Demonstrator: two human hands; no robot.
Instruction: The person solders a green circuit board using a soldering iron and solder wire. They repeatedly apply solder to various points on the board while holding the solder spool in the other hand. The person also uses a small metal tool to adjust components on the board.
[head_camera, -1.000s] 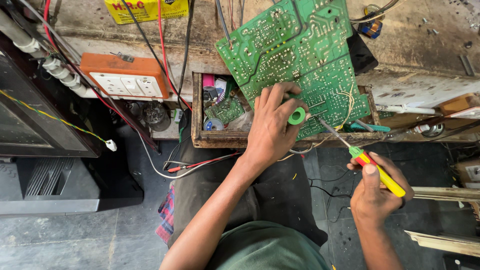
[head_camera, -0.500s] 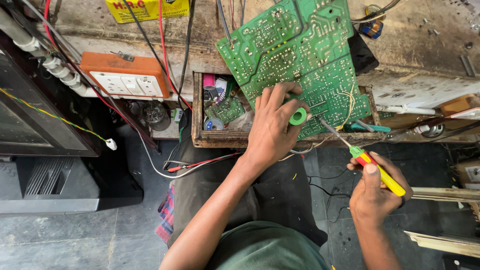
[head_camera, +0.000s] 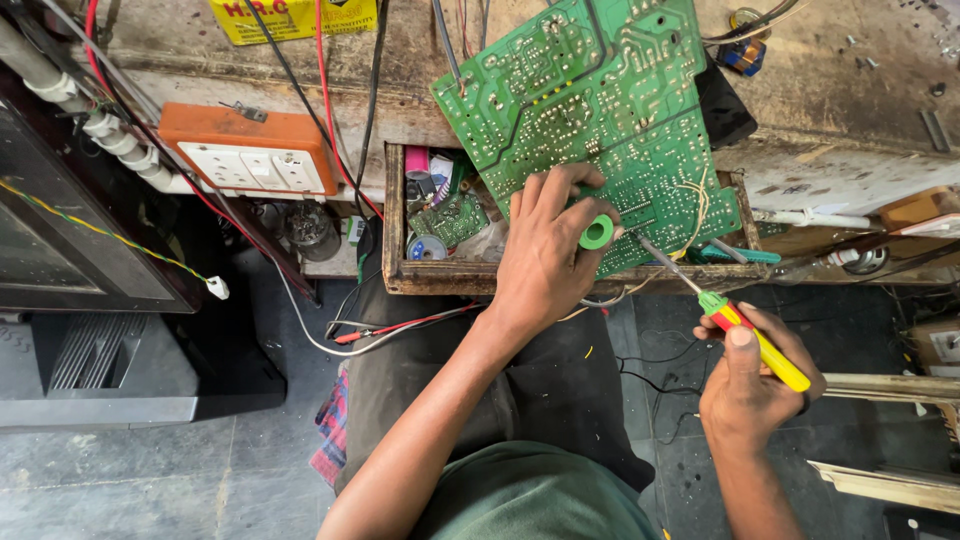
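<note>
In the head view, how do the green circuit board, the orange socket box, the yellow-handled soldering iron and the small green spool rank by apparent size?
1. green circuit board, clearly the largest.
2. orange socket box.
3. yellow-handled soldering iron, long but thin; it is nearer the camera, so ranks 2 and 3 are unsure.
4. small green spool, smallest.

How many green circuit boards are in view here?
2. The large circuit board leans from the bench over the open drawer, steadied by the left hand. A small circuit board lies inside the drawer. Clutter there may hide more.
</note>
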